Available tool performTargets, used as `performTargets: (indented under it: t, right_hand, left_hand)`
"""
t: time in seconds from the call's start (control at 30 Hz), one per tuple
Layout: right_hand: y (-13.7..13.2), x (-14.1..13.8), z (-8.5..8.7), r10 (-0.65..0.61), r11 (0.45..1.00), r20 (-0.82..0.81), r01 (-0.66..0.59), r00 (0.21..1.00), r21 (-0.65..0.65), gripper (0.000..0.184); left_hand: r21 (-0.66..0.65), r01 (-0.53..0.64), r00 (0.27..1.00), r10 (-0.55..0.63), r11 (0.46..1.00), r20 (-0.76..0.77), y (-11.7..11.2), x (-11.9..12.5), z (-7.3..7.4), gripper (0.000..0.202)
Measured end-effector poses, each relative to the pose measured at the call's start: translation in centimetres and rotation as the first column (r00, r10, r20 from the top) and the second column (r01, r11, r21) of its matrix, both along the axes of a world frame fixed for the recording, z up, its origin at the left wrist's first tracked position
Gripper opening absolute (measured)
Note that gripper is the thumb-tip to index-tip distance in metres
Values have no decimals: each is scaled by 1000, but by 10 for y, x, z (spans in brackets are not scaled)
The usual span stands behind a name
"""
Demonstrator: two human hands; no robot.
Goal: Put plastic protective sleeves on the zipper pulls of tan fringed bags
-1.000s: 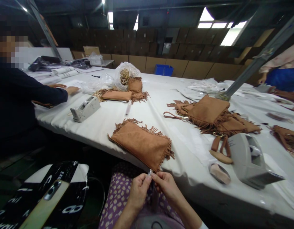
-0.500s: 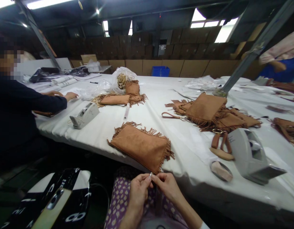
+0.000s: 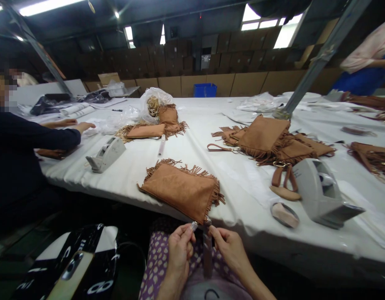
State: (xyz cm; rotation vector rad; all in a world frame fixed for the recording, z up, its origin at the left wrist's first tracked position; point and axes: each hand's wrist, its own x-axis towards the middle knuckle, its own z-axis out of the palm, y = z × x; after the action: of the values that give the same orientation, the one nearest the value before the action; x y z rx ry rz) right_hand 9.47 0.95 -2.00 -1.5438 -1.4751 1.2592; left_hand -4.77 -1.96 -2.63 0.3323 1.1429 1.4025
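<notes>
Well, a long table (image 3: 248, 187) draped in white cloth fills the view, backed by a wall of stacked cardboard cartons (image 3: 192, 62) with a blue plastic crate (image 3: 205, 90) in front of them. A seated co-worker in a dark top (image 3: 17, 141) has both hands on the cloth at the left, while another person in a blue garment (image 3: 364, 71) stands at the right, cut off by the frame. Tan suede fringed pouches lie in a heap (image 3: 267, 141) right of centre, with a smaller group (image 3: 145, 131) farther up the table. A grey tape dispenser (image 3: 320, 193) stands at the right and a second dispenser (image 3: 106, 154) at the left; the small print on the nearer one is unreadable. Below left, a gold-backed phone (image 3: 70, 275) rests on a black-and-white bag (image 3: 86, 246), whose white lettering is partly hidden and cannot be read.

The nearest fringed pouch (image 3: 179, 189) lies at the table's edge, just above the hands. The left hand (image 3: 179, 254) pinches a small metal fitting (image 3: 194, 226) between thumb and forefinger. The right hand (image 3: 230, 250) is curled, its fingertips (image 3: 213, 230) at a narrow brown strap (image 3: 207, 254), though any grip is hard to make out. The strap hangs between the hands over a purple spotted lap cloth (image 3: 157, 266).
</notes>
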Motion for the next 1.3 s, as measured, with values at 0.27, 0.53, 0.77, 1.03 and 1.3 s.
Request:
performTargets:
  t: [0.27,0.53,0.77,1.03,1.3]
  right_hand:
    - [-12,-44,8,-70,930,-663,-191,746,-314,41]
    - [0,-26,18,-166,601,-953,-741,252,-300,26]
    - [3,-10,29,178,755,-587,-492,790,-434,48]
    - [23,46,47,-175,970,270,119,947,210,47]
    - [84,0,30,-137,766,455,-196,880,612,48]
  left_hand:
    - [86,-14,985,28,996,-172,-6,1,8,35]
    - [17,319,737,-259,948,625,-12,-18,12,14]
    - [78,465,687,-415,882,597,-11,-37,15,27]
    - [42,577,715,-529,816,457,-19,-55,27,82]
    - [15,347,933,-347,938,92,6,-30,25,76]
